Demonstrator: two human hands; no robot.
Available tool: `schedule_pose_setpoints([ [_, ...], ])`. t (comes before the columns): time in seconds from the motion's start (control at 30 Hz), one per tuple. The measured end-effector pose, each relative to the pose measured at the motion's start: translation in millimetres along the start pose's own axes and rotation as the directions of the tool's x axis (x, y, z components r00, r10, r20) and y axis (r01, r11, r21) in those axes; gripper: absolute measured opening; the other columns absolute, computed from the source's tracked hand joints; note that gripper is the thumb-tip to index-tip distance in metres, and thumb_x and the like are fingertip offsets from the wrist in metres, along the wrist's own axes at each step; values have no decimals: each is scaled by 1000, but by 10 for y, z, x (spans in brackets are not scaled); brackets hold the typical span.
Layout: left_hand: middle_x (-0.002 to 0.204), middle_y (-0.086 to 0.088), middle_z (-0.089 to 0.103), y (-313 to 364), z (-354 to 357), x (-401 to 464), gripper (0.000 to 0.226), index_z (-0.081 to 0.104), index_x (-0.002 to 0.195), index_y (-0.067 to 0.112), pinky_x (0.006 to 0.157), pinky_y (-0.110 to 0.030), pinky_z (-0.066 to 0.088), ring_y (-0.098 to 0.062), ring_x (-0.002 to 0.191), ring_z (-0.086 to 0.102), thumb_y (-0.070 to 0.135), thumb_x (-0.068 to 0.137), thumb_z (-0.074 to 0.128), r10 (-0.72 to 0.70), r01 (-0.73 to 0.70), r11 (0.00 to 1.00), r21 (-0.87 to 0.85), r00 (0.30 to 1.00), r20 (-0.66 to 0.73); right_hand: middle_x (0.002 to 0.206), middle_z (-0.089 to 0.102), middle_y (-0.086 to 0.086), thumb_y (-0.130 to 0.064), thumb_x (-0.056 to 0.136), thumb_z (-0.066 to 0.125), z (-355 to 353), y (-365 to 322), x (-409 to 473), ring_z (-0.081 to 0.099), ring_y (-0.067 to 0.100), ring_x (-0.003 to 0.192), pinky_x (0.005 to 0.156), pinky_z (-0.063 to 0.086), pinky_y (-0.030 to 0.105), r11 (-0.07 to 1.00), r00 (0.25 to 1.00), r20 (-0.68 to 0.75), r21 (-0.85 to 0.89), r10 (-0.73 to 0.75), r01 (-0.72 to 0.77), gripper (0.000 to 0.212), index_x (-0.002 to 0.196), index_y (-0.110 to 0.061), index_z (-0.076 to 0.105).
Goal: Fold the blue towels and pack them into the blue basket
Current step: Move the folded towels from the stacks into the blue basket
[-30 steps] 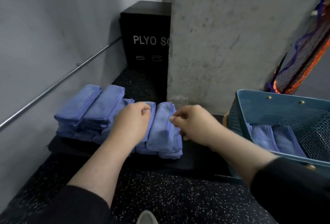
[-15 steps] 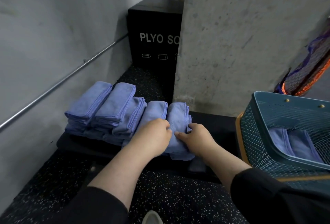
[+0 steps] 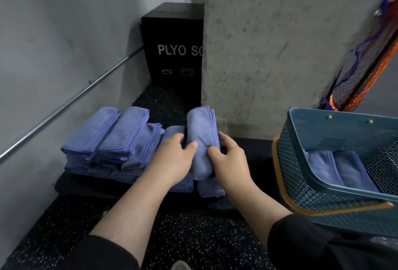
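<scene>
A folded blue towel [image 3: 201, 132] is lifted off the right end of the pile, gripped from both sides. My left hand [image 3: 174, 160] holds its left edge with the thumb on top, and my right hand [image 3: 228, 157] curls round its right edge. Several more folded blue towels [image 3: 120, 140] lie stacked in rows on a low black mat [image 3: 86, 185] to the left. The blue basket [image 3: 336, 203] with an orange handle stands at the right; two folded towels [image 3: 338, 168] lie flat inside it.
A concrete pillar [image 3: 280, 43] rises straight behind the towels. A black plyo box [image 3: 172, 43] stands in the corner behind the pile. A metal rail [image 3: 64, 106] runs along the left wall. Netted gear [image 3: 366, 65] leans at the far right. The floor is speckled black rubber.
Both hands came down onto the rightmost towel, closed on its sides and raised it off the pile. The view shifted slightly.
</scene>
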State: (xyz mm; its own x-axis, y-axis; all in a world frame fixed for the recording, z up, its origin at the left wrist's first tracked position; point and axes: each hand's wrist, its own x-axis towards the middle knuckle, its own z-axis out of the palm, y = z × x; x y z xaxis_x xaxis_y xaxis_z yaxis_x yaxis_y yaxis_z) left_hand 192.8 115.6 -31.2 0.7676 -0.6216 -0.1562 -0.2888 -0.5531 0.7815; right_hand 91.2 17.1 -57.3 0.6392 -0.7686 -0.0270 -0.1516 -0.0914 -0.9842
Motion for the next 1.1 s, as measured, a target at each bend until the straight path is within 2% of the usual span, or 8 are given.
schedule_pose_setpoints([
  [0.07,104,-5,75,65,-21,-29,46,62,117,27,83,-51,60,-28,93,73,59,85,58,-44,35,959,-281,999,-24,109,73,-5,-12,88,60,-4,-92,-74,69,4,94,83,58,26,998,999,28,57,-39,37,47,134,-22,59],
  [0.17,96,-10,78,223,-20,-69,38,71,107,11,89,-53,58,-29,91,75,44,90,69,-93,46,806,-590,994,-49,115,70,-6,-12,88,64,-67,-238,-232,67,1,97,86,56,22,995,994,78,69,-74,69,53,140,-22,54],
  [0.37,100,-25,74,715,204,-334,33,69,108,5,89,-67,54,-45,95,72,30,87,75,35,-2,662,-749,999,28,104,74,-3,-47,79,75,-639,-588,-392,72,11,95,88,59,42,994,994,96,103,-44,34,49,122,-25,63],
  [0.6,85,-3,77,1352,788,-559,28,70,88,16,79,-45,59,-21,83,74,44,89,72,202,-191,690,-699,977,-67,102,77,3,-18,90,70,-1717,-911,-484,73,21,98,91,57,47,997,995,71,-41,-68,71,27,116,-15,69],
  [0.7,78,7,72,1481,1024,-489,31,68,86,20,73,-35,52,-10,78,68,49,95,60,279,-299,792,-533,953,-122,99,77,9,-13,92,67,-2340,-1049,-411,73,27,97,89,57,51,977,997,-14,-201,-80,75,18,109,-10,72],
  [0.77,92,10,70,1493,1190,-404,21,67,99,26,79,-31,49,-12,92,66,45,94,61,300,-320,871,-372,947,-112,97,75,18,-15,91,70,-2808,-1043,-255,70,23,84,81,57,51,931,992,-118,-365,-45,-1,15,102,-5,72],
  [0.93,152,-4,43,1460,1442,-222,67,34,154,24,108,-37,39,-25,135,47,49,96,58,243,-238,969,-65,966,89,80,69,13,-24,84,76,-3570,-598,138,63,30,72,66,55,37,608,949,-242,-729,200,-314,20,87,-6,69],
  [1.1,163,-5,31,1458,1504,-137,78,19,160,19,114,-36,31,-25,147,34,48,98,55,184,-191,981,29,968,171,70,55,6,-13,91,62,-3623,-71,319,55,22,65,49,44,23,344,879,-250,-849,407,-401,12,80,-10,58],
])
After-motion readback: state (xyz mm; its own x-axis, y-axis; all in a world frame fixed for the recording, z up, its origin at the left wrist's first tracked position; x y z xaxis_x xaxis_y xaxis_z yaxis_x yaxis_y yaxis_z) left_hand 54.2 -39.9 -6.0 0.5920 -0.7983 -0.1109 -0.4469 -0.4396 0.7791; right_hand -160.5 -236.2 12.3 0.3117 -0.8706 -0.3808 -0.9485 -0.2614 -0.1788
